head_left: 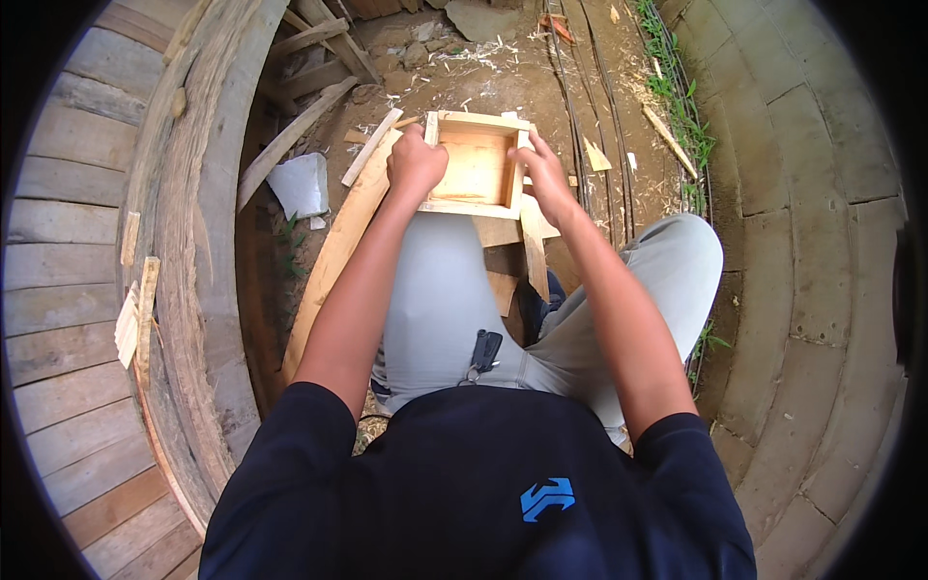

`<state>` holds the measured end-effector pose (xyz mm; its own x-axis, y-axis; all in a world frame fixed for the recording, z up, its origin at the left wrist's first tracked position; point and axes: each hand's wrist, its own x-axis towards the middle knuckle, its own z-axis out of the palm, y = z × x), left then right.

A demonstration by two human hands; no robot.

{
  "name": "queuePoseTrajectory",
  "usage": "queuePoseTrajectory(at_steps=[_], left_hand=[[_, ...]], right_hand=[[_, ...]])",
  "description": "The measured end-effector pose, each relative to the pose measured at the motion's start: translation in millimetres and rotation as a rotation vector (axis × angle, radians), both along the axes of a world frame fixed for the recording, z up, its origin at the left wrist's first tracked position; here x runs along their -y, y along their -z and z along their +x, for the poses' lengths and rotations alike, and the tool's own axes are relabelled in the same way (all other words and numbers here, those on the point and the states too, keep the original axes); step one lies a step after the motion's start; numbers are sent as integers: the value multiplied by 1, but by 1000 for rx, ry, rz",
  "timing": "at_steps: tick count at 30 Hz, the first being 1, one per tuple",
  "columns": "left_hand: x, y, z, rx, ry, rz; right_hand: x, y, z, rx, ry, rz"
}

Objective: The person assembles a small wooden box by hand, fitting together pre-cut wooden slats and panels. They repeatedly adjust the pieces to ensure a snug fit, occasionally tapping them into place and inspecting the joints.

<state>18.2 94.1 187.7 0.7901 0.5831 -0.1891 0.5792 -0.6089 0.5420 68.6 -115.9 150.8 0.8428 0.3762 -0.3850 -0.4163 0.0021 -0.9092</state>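
Between my two hands is a small square wooden box (474,208), pale and open-topped, with its inside facing up toward me. My left hand (417,160) is closed round its left wall, thumb near the upper edge. On the opposite wall my right hand (547,174) grips with the thumb over the rim and the fingers along the outer side, partly hidden. The box's near edge sits just beyond my left knee. Beneath and beside it lie flat wooden pieces (534,246) and a long pale plank (338,251).
To the left runs a heavy rough beam (184,242) beside a plank floor (68,261). A white stone block (300,186) lies on the dirt. Thin dark rods (580,116) stretch away ahead, among wood shavings. A block wall (793,251) rises on the right.
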Motion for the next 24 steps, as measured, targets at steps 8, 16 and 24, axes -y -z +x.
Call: queuePoseTrajectory(at_steps=[8,16,24], left_hand=[[3,-40,38,54,239,335],[-10,-12,43,-127,167,235],[-29,49,24,5,-241,-98]], right_hand=[[41,110,9,-73,87,-867],[16,85,-66,151,25,-1128],[36,80,-54,92,-79,-1054]])
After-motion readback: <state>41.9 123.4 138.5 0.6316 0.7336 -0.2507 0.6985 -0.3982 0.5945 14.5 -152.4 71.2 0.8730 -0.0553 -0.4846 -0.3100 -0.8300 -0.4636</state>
